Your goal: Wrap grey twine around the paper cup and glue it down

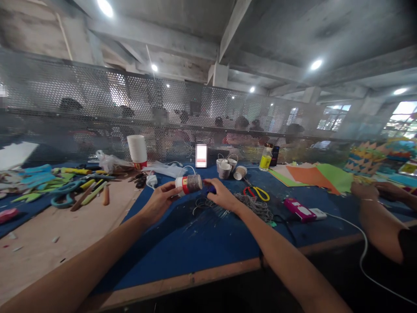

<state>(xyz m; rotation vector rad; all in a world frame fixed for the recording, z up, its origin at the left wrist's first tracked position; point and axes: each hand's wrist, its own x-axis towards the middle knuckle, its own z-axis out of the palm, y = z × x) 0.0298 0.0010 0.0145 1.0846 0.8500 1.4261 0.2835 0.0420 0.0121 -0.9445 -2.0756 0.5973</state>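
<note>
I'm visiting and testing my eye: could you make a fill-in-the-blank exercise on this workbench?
The left grip holds a cup with a band whose main colour is ____.
The tangled grey cord lies on a table covering coloured ____.
The scissors near that cord have one red handle loop and one ____ loop.
The tall stack of white cups stands in the picture's ____ half.

Missing words: red; blue; yellow; left.

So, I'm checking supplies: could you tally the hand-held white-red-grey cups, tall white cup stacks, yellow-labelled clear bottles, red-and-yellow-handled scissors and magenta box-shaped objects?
White-red-grey cup in the left hand: 1
Tall white cup stack: 1
Clear bottle with yellow label: 1
Scissors with red and yellow handles: 1
Magenta box-shaped object: 1
Total: 5
</note>
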